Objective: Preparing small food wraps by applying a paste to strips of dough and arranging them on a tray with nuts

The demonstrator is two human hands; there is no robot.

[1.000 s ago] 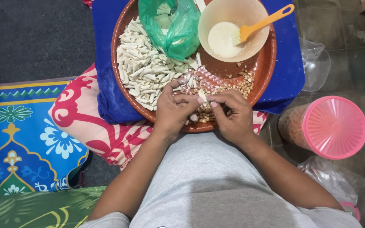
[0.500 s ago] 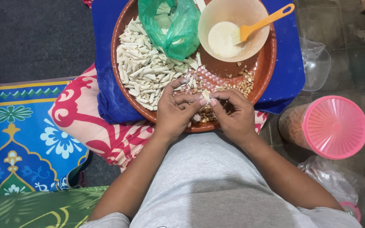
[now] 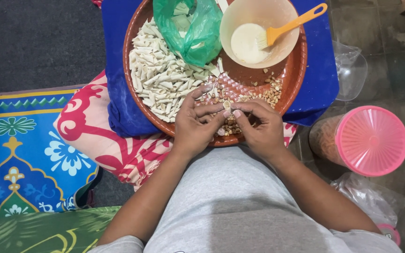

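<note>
Over the round brown tray (image 3: 292,89), the left hand (image 3: 195,124) and right hand (image 3: 258,126) meet. Both pinch one small pastry strip (image 3: 227,105) between closed fingertips, above scattered peanuts (image 3: 268,93).

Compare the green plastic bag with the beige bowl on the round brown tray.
The green plastic bag is soft, crumpled and see-through, with pale pieces inside; the beige bowl is rigid, round and opaque, with white paste and an orange brush. The bag lies against the pastry pile; the bowl sits apart from it. Both rest on the brown tray.
</note>
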